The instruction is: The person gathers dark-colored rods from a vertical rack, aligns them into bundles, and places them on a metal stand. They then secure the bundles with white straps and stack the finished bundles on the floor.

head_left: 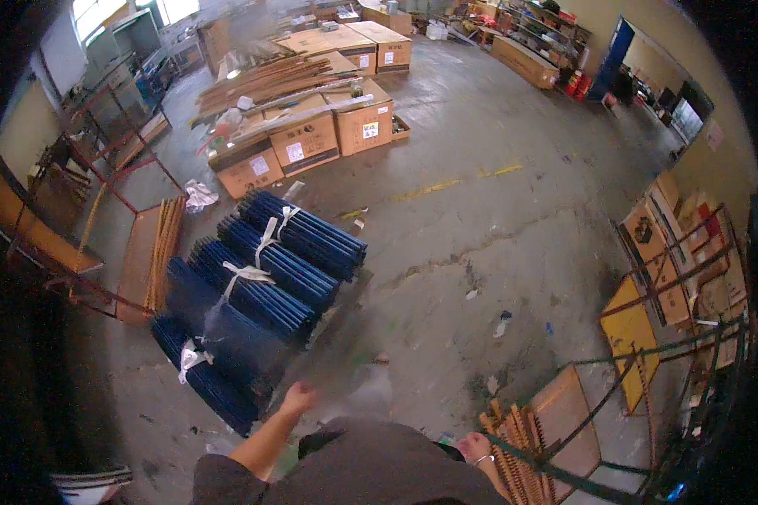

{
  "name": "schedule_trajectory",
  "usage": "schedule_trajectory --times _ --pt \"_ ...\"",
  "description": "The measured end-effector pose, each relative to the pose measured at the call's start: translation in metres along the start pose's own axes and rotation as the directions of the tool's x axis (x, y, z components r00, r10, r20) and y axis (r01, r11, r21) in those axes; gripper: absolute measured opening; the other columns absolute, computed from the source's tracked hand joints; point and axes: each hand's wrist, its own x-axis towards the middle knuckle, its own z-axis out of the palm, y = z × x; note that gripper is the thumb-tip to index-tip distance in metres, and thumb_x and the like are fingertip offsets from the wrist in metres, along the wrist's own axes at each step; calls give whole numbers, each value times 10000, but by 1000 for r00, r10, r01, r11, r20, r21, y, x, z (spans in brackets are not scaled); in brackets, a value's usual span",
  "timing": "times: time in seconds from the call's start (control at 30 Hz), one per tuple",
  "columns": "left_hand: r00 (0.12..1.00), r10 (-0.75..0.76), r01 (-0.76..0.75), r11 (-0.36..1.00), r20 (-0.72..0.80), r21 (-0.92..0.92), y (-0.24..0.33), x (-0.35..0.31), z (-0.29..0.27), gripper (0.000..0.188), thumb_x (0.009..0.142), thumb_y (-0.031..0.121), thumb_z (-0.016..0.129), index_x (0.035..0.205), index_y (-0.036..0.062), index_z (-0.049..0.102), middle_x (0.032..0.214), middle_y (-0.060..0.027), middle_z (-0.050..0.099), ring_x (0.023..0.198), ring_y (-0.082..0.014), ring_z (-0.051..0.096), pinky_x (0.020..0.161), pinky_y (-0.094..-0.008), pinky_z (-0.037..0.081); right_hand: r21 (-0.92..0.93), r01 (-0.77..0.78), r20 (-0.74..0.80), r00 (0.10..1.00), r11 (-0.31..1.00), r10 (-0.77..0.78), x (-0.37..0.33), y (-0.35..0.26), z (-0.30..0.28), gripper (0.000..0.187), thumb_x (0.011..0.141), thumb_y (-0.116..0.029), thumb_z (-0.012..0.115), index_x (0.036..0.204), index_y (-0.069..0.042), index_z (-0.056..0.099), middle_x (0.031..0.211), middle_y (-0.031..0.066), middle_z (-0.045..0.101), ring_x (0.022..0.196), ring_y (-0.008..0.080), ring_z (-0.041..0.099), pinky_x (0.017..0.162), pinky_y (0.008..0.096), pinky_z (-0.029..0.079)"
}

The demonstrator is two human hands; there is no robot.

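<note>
My left hand (297, 397) reaches forward beside the near end of several bundles of dark blue rods. Its fingers are small and blurred, so their grip is unclear. The nearest blue bundle (206, 370) lies just left of that hand, tied with a white strip (194, 359). Farther bundles (253, 295) sit side by side, also bound with white strips (248, 273). Low by my right side, my right hand (473, 446) is next to a dark green metal bar (514, 450) and a stack of ridged wooden rods (518, 442). Its fingers are partly hidden.
Large cardboard boxes (303, 139) stand ahead, with long wooden strips (278, 84) on top. A rusty metal rack (126, 168) is at left, holding brown rods (165, 252). At right are a dark green frame (691, 353), a yellow panel (627, 337) and cartons (661, 252). Scraps (503, 320) litter the floor.
</note>
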Motion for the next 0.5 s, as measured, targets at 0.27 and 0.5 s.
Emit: schedule_trajectory --times 0.27,0.5 --pt "992 98 -73 960 -81 270 81 134 64 498 788 270 666 1165 -18 515 1092 -157 595 973 -244 573 807 -369 472 -468 151 138 986 871 -96 112 -97 -38 317 867 -281 576 1040 -16 558 834 111 646 684 220 621 603 338 522" --pt "987 160 -158 961 9 229 261 234 133 488 789 317 655 1132 -15 551 1120 -159 595 1024 -240 565 850 -350 455 -495 60 21 998 867 -57 198 -243 -84 343 853 -319 578 1039 -31 568 858 114 648 700 225 625 616 352 520"
